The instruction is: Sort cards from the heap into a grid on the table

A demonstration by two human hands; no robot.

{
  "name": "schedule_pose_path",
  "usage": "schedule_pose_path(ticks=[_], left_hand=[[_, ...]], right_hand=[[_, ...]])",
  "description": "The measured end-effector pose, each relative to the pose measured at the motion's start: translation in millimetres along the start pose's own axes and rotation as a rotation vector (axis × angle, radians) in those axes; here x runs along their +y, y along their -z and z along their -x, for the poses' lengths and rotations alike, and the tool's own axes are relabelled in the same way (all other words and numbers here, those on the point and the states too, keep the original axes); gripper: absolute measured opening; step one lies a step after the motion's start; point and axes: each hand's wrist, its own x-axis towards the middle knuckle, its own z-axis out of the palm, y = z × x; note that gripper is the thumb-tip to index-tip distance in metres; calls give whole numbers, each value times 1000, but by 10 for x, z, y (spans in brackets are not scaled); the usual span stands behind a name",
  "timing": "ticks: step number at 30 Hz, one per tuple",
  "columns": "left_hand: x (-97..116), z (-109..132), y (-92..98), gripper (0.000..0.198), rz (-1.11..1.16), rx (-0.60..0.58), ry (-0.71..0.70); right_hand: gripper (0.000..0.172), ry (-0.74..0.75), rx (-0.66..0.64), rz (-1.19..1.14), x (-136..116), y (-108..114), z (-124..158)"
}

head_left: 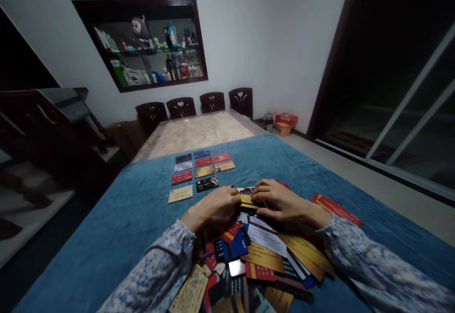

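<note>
Both hands are at the far edge of a loose heap of plastic cards (265,256). A gold card with a dark stripe (248,201) lies between them. My left hand (218,205) is closed at the card's left end, its fingertips partly hidden. My right hand (279,200) has its curled fingers and thumb on the right end. Beyond my left hand, cards lie apart in columns, among them a black VIP card (207,183), a cream card (180,194) and a red card (182,177). In the heap I see blue, gold, red, white and black cards, overlapping at all angles.
A blue cloth (142,228) covers the near part of the marble-patterned table (202,128). Several red cards (337,209) lie to the right of my right hand. Dark chairs (241,102) stand at the far end, below a wall shelf (156,50) of bottles and a plush toy.
</note>
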Motion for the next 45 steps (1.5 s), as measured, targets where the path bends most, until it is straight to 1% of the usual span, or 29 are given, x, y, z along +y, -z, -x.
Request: schedule_pose_path(ticks=[3,7,10,14,17,21,25,33,36,40,45], left_hand=[[-19,8,29,18,47,14,-13],[-69,20,23,20,120,60,-37],[-100,28,9,25,184,89,-17],[-105,30,0,24,258,146,37],[-109,28,-19,25,288,190,53],[-142,18,-73,24,305,235,67],[-166,5,-129,22,352,253,92],[-180,-18,-236,28,317,305,134],[-184,-35,-278,35,308,327,144],[-172,-45,-314,45,369,363,127],[-175,-46,-337,43,401,388,151]], right_hand=[[25,-7,11,11,-37,23,-1],[25,-1,15,25,-62,47,-10],[27,7,54,39,-56,33,-20],[33,3,159,92,-8,-31,-26],[35,-18,221,151,50,-98,-24],[30,-40,275,190,126,-189,-27],[26,-43,315,210,170,-250,-32],[29,-76,317,282,158,-274,-45],[29,-104,296,304,139,-275,-55],[28,-118,283,301,118,-265,-63],[30,-140,258,341,114,-261,-54]])
